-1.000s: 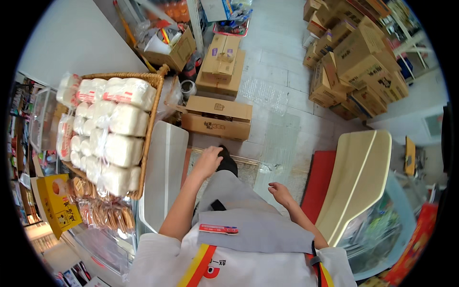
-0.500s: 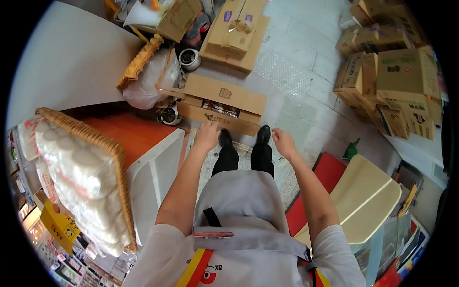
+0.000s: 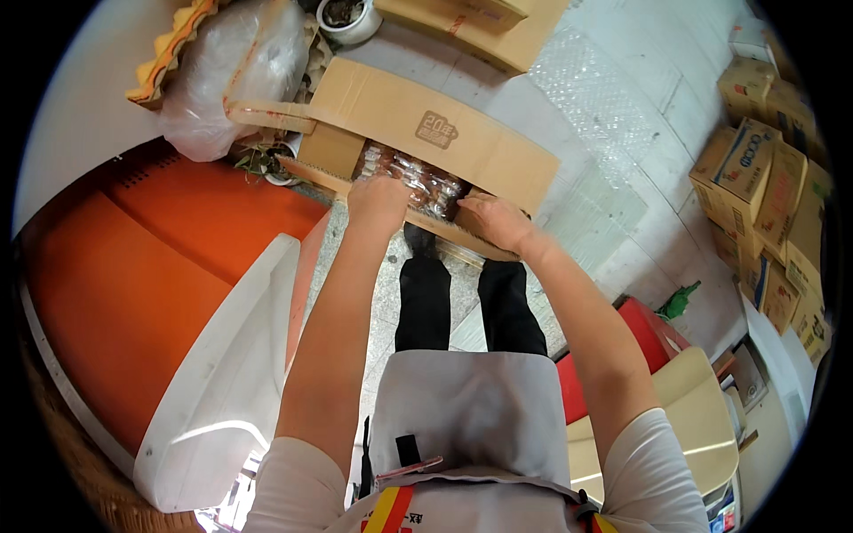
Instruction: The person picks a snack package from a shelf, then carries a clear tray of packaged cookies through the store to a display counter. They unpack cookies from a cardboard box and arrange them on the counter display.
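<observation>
A long cardboard box (image 3: 498, 160) sits on the floor at my feet, its flaps spread apart. Shiny clear-wrapped packs with brown contents (image 3: 425, 185) show inside. My left hand (image 3: 379, 202) is closed over the near edge of the box, left of the middle; its fingertips are hidden. At the right end of the opening, my right hand (image 3: 499, 222) has its fingers bent over the near flap and the short side flap. Both forearms reach forward over my black trousers and the grey apron.
Larger flat cartons (image 3: 471, 31) lie beyond the box. A clear plastic bag (image 3: 235, 80) and a potted plant (image 3: 348, 18) stand at far left. An orange surface (image 3: 178, 258) and a white panel (image 3: 227, 364) flank my left. Stacked cartons (image 3: 755, 178) and a cream chair (image 3: 684, 417) are on my right.
The view has moved closer to the box. My right hand has come from beside the box onto its right end, and my left hand has closed on its near edge.
</observation>
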{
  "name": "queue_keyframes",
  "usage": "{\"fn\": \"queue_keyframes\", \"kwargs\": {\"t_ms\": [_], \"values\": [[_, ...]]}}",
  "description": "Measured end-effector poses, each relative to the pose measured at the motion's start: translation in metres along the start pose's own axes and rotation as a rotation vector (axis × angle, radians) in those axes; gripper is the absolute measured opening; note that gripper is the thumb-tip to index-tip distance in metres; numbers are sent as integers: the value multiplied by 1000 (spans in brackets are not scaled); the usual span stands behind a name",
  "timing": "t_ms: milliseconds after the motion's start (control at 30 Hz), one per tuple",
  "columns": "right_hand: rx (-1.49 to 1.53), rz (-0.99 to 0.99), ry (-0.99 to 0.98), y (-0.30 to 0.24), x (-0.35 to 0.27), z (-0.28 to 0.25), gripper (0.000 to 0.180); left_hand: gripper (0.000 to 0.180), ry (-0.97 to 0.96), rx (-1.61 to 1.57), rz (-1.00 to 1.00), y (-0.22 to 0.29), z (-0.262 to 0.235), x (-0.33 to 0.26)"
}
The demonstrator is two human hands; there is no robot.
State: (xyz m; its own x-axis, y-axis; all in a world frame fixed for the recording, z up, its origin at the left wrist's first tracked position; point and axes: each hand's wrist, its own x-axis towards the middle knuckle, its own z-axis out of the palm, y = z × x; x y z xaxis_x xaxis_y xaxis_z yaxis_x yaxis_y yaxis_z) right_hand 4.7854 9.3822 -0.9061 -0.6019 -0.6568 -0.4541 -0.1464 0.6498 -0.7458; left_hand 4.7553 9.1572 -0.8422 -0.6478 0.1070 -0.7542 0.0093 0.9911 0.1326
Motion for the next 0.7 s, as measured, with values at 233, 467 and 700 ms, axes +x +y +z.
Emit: {"fn": "queue_keyframes", "kwargs": {"t_ms": [233,467,700], "values": [[-549,-152,-229,32,23,52,30,24,-40,-6,-109,-31,16,29],[-708,125,-351,-31,36,41,19,26,-178,133,-277,-55,43,95],[-769,150,-422,-53,6,4,19,23,125,302,-58,-76,50,83]]}}
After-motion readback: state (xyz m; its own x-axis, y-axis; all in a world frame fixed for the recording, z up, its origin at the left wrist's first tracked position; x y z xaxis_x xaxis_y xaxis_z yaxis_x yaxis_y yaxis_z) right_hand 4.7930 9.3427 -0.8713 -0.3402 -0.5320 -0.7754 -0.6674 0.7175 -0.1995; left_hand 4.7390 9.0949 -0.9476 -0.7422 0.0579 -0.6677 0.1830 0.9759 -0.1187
